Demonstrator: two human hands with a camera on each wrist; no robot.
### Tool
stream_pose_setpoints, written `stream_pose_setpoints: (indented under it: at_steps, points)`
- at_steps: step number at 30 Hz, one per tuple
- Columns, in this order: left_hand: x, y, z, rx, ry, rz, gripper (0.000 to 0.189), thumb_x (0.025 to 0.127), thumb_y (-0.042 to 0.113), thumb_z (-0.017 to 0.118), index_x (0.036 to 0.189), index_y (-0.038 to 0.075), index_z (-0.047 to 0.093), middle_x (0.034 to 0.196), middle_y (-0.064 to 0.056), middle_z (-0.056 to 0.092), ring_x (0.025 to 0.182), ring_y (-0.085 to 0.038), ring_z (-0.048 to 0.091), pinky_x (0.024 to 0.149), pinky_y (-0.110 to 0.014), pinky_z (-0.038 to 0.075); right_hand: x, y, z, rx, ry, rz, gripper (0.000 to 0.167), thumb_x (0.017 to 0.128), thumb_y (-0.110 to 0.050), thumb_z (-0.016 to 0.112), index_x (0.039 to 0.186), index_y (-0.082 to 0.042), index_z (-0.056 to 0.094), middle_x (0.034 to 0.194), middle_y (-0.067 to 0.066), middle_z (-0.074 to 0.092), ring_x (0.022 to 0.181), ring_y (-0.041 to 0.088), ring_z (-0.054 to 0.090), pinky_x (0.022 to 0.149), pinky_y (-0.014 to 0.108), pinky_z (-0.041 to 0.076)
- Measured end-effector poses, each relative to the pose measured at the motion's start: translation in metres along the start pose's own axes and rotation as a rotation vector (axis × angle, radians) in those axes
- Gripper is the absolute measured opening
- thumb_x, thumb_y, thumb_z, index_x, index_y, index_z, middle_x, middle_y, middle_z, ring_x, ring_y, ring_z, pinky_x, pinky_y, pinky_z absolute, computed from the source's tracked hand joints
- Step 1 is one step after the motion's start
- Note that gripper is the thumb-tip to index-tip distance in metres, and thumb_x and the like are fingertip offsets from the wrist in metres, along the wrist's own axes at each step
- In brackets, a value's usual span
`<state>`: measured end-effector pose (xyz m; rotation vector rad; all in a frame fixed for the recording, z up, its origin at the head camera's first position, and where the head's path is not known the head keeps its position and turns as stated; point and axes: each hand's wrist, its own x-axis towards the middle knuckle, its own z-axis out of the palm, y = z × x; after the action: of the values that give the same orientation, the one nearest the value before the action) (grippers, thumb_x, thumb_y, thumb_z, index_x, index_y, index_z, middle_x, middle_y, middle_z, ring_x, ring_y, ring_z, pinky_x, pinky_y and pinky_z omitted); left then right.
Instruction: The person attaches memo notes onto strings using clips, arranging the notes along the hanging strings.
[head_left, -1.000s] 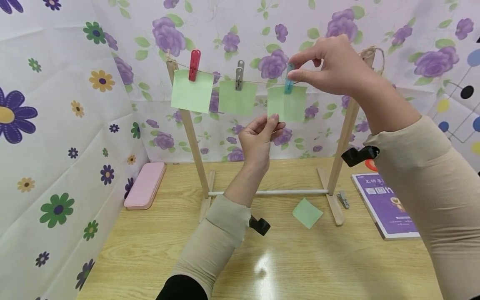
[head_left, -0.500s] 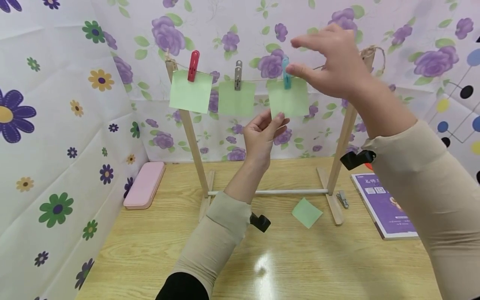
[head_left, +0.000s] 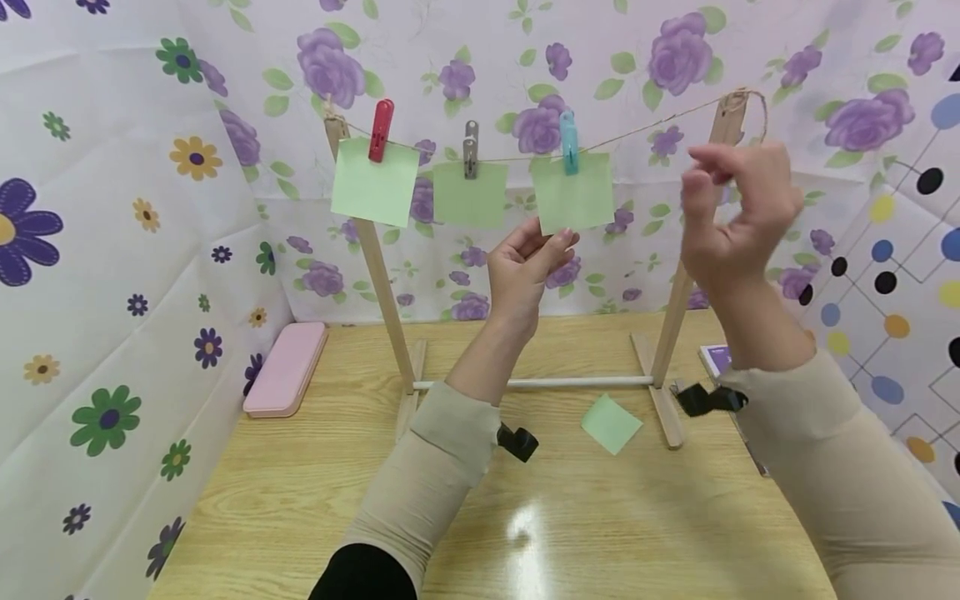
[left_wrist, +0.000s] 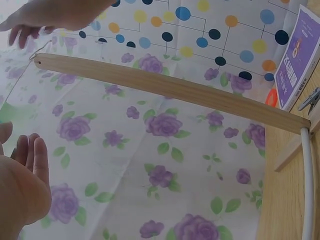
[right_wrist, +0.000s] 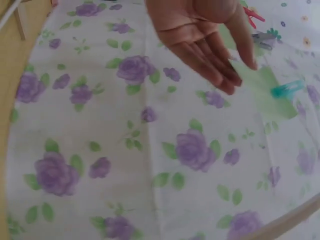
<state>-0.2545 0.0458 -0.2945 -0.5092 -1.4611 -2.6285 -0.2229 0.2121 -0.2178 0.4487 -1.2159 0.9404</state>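
Note:
Three green sticky notes hang from a twine line in the head view. A red clothespin [head_left: 381,131] holds the left note [head_left: 375,183], a grey clothespin [head_left: 471,150] the middle note [head_left: 470,196], and a blue clothespin [head_left: 569,143] the right note [head_left: 573,196]. My left hand [head_left: 525,271] pinches the lower edge of the right note between thumb and fingers. In the right wrist view, the same thumb and fingers meet at that note's corner. My right hand [head_left: 738,217] is raised before the right post, fingers loosely bent, holding nothing.
The wooden stand's right post [head_left: 675,312] and white crossbar [head_left: 577,382] frame the line. Another green note [head_left: 612,424] lies on the table. A pink case [head_left: 287,371] lies at left. A purple book [left_wrist: 296,62] and a grey clothespin [left_wrist: 310,100] are at right.
My right hand has let go of the blue clothespin and moved right and down, away from the line. The clothespin stays on the right note. My left hand keeps to the note's lower edge.

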Motion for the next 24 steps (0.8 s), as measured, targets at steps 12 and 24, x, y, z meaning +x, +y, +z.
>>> stream_pose_setpoints:
  at_steps: [12, 24]
  points:
    - [0.000, -0.005, -0.010, 0.006, 0.020, -0.048, 0.044, 0.093, -0.004, 0.070, 0.135, -0.005, 0.056, 0.101, -0.003, 0.071, 0.086, -0.012, 0.073, 0.083, -0.026, 0.063, -0.090, 0.044, -0.098, -0.179, -0.032, 0.245, 0.041, 0.089, -0.027, 0.059, 0.080, 0.012, 0.067, 0.074, -0.014, 0.062, 0.070, -0.006, 0.047, 0.064, 0.013, 0.031]
    - [-0.061, -0.091, -0.058, 0.481, -0.092, -0.220, 0.039, 0.090, 0.013, 0.078, 0.126, 0.012, 0.066, 0.104, -0.002, 0.073, 0.094, -0.012, 0.070, 0.085, -0.026, 0.062, -0.189, 0.099, -0.193, -0.422, -0.862, 0.709, 0.017, 0.097, -0.018, 0.070, 0.103, -0.002, 0.074, 0.090, 0.005, 0.070, 0.076, 0.008, 0.060, 0.060, 0.010, 0.048]
